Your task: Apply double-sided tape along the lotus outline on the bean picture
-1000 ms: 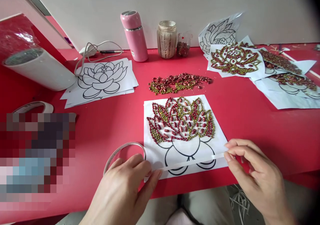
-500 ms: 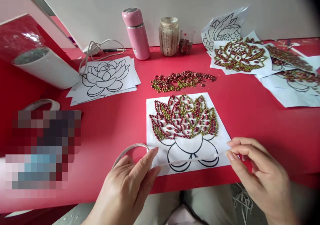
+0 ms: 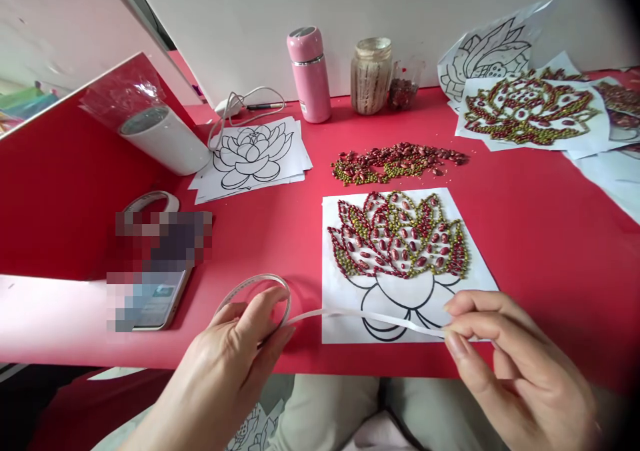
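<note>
My left hand (image 3: 245, 334) holds a narrow roll of tape (image 3: 260, 279), its ring standing up behind my fingers. A thin white strip runs from the roll across to my right hand (image 3: 495, 347), where thumb and fingers pinch it. Below the strip lies a paper with a lotus drawing (image 3: 345, 324). Its upper petals are outlined and filled with red and green beans (image 3: 400, 234). The lower petals are bare line drawing. Beyond the sheet sits a loose pile of mixed beans (image 3: 400, 161).
A phone (image 3: 163, 297), partly blurred, and another tape roll (image 3: 173, 204) are on the left, near a white cylinder (image 3: 175, 141) and lotus sheets (image 3: 295, 151). A pink flask (image 3: 311, 81), a jar (image 3: 371, 81) and a bean cup (image 3: 403, 94) stand behind. Finished-looking bean pictures (image 3: 530, 111) lie right.
My view has swung left, so things appear further right. My left hand and the tape roll have moved left from the sheet, and the strip between my hands is longer.
</note>
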The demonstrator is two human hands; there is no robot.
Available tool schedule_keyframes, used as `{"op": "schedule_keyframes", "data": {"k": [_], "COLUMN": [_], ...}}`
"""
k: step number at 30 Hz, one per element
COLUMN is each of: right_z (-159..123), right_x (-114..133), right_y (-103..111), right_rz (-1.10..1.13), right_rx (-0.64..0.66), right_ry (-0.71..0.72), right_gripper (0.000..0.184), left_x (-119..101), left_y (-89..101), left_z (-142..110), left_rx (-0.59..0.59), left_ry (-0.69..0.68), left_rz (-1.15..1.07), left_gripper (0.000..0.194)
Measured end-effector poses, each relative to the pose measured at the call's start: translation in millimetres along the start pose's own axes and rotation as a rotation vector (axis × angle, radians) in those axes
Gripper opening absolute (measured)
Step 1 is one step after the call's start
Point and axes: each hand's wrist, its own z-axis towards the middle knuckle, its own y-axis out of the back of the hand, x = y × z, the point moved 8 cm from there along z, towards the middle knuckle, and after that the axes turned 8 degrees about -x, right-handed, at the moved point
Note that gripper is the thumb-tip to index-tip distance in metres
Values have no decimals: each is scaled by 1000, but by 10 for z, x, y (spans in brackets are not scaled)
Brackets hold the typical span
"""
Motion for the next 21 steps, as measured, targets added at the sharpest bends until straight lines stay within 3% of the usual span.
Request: {"op": "schedule_keyframes", "data": {"k": [5,10,13,21], "right_z": [-3,-35,-55,-102], "right_x": [91,75,40,-120], "right_y": [-70,-27,-3,130], "right_rz": [19,8,7,-58], "right_rx": [34,22,19,-18], "right_ry": [25,26,8,-26], "right_gripper": [5,5,5,4], "left_x": [-3,-82,-101,-467], "left_y": [27,66,75,158], "left_z": [-73,-105,-73,81], "left_rx": [92,40,18,-238], "left_ry": [-64,-143,-115,-283], "left_rz": [-139,-132,-83,-100], "left_gripper": [36,36,40,22]}}
